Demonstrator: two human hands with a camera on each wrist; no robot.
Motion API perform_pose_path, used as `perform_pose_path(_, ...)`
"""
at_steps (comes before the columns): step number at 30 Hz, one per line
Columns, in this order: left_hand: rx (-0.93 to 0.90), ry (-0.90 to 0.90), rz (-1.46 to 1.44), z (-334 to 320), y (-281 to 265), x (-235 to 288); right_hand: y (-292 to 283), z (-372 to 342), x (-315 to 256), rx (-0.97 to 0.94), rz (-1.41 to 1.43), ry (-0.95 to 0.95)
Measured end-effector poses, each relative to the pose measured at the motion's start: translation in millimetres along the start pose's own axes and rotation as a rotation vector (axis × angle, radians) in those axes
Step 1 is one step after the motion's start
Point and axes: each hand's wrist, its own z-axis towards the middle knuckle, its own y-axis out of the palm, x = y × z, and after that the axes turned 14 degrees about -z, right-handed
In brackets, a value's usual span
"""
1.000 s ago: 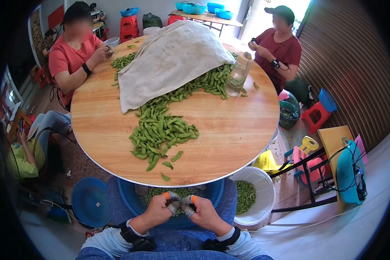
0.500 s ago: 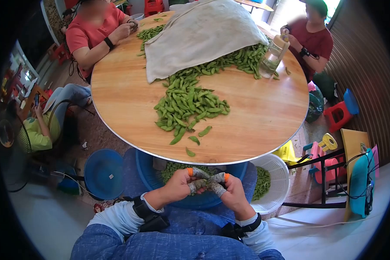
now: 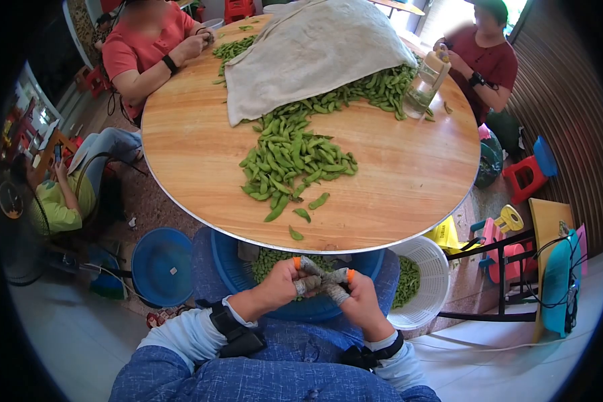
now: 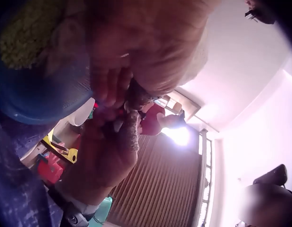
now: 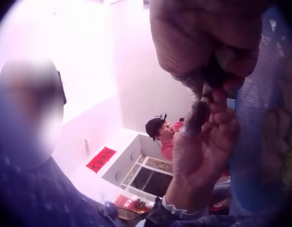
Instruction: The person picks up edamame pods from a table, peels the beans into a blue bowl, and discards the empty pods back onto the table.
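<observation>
In the head view, my left hand (image 3: 278, 283) and right hand (image 3: 362, 295) meet fingertip to fingertip over a blue basin (image 3: 222, 266) at my lap. Grey wrapping with orange bands covers the thumbs and forefingers. Between the tips they pinch a small green pod (image 5: 207, 90), mostly hidden by the fingers. Shelled green beans (image 3: 266, 262) lie in the basin under the hands. On the round wooden table (image 3: 194, 181) ahead, a loose heap of green soybean pods (image 3: 288, 157) spreads towards me from under a pale cloth (image 3: 315, 60).
At my right stands a white perforated basket (image 3: 434, 275) of pods, and at my left an empty blue basin (image 3: 162, 264). A clear bottle (image 3: 423, 87) is on the table's right side. Two people in red sit across the table. A wooden board (image 3: 549, 224) stands at far right.
The head view has tilted down and shifted, so table and hands sit differently in it. Both hands stay together at the fingertips, and the pod between them shows less than half a second ago.
</observation>
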Motion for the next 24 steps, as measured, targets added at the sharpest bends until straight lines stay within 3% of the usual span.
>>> perform_pose_path(4,-0.011,-0.049,-0.015,-3.1,11.3,14.4,-4.6,1.0,-4.4,-0.043,0.285,0.019)
perform_pose_path(7,-0.011,-0.039,-0.013,-1.7,6.3,9.1,-3.3,0.6,-5.7,-0.049,0.273,0.015)
perform_pose_path(13,0.038,-0.099,-0.086,-0.4,-1.3,-0.5,3.2,-1.2,7.6,-0.015,0.079,-0.040)
perform_pose_path(16,0.041,-0.021,-0.239,0.7,-3.5,-12.4,3.5,-2.1,-5.8,-0.002,-0.138,-0.047)
perform_pose_path(19,0.019,-0.029,-0.256,2.0,-0.3,-9.5,4.8,-2.7,2.8,0.034,0.028,-0.024)
perform_pose_path(24,-0.064,-0.054,0.012,0.5,3.8,7.1,-5.7,-2.5,1.3,-0.097,0.530,0.227)
